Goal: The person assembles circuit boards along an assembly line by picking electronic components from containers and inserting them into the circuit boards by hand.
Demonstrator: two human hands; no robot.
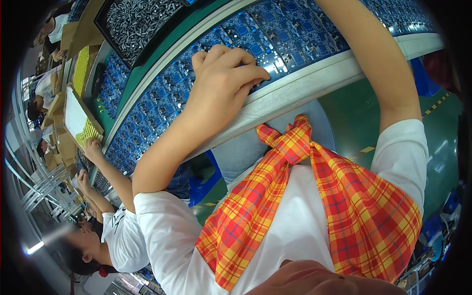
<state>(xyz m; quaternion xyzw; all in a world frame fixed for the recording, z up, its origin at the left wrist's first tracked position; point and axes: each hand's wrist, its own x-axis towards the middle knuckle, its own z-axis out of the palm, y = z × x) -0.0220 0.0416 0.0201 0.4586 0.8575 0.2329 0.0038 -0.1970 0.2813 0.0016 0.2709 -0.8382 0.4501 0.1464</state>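
My left hand (pixel 223 81) is over the near part of a long line of blue circuit boards (pixel 162 98), close to the pale metal rail. Its fingers are bent down, with the thumb and forefinger drawn together low over a board. Whatever may be between the fingertips is too small or hidden to make out. Small dark and silvery parts stand on the boards around it. My right forearm (pixel 371 46) reaches across the boards and leaves the picture at the top, so my right hand is out of sight.
A black bin of small grey cylindrical parts (pixel 140 27) stands beyond the boards. Further left are a carton with yellow pieces (pixel 88 129) and loose boards (pixel 114 81). The rail (pixel 295 83) edges the line. At the left, a co-worker's hands (pixel 92 149) reach over the line.
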